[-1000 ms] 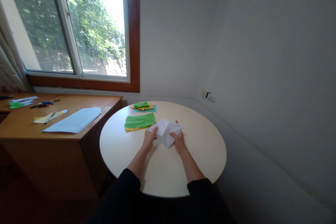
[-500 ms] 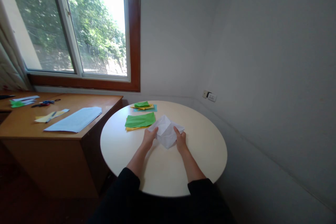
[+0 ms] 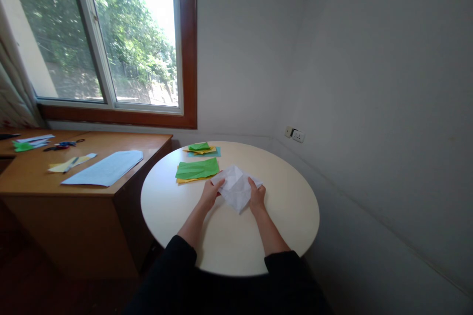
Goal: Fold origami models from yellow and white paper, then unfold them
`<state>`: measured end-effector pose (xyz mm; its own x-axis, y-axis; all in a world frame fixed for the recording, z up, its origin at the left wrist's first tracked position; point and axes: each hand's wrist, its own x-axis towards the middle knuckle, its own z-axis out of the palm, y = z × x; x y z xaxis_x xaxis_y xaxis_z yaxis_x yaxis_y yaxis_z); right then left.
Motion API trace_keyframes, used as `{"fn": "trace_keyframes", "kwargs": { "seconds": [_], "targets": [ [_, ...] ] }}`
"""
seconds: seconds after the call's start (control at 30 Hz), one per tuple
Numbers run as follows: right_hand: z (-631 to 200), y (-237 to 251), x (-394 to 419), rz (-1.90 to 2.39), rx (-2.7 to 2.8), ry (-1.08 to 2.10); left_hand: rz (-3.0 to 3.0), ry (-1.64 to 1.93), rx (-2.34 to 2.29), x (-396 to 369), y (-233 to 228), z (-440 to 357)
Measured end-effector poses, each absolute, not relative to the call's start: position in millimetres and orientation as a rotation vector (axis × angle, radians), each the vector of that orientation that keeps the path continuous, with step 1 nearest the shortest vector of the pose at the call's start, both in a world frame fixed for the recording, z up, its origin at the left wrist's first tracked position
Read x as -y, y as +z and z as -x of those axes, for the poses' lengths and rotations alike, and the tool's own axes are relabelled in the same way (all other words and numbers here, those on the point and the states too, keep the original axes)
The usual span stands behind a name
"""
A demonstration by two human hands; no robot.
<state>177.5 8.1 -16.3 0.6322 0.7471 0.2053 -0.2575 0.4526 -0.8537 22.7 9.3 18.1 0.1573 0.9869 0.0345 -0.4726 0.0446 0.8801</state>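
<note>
A creased white sheet of paper (image 3: 237, 191) is held between my two hands over the round table, its corners pointing away from me and toward me. My left hand (image 3: 211, 194) grips its left side, thumb on top and the other fingers mostly hidden beneath. On the opposite side my right hand (image 3: 256, 196) pinches the paper in the same way. Just beyond my left hand lies green paper (image 3: 197, 169) on top of yellow paper (image 3: 185, 181).
The round white table (image 3: 288, 206) stands near the wall. Green, yellow and blue papers (image 3: 201, 148) are stacked at its back. On the wooden desk (image 3: 107, 140) at left are a large pale sheet (image 3: 105, 167), a pen (image 3: 72, 164) on yellow paper, and scissors (image 3: 62, 145).
The white paper and both hands have shifted slightly to the right and toward me. The paper's near corner now sits lower and its surface looks flatter. Both hands keep their hold.
</note>
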Motion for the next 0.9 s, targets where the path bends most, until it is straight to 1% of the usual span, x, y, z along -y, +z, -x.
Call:
{"fn": "trace_keyframes", "kwargs": {
  "seconds": [0.23, 0.33, 0.67, 0.9],
  "targets": [
    [-176, -7, -2, 0.929, 0.568, 0.592, -1.119, 1.024, -0.664, 0, 19, -20],
    [-177, -5, -1, 0.943, 0.565, 0.523, -1.156, 0.997, -0.686, 0, 15, -21],
    [-186, -6, 1, 1.052, 0.703, 0.272, -1.021, 1.228, -0.802, -13, 6, -22],
    [-183, -1, 5, 1.041, 0.738, 0.257, -0.841, 1.494, -0.975, -52, 18, 7]
  ]
}}
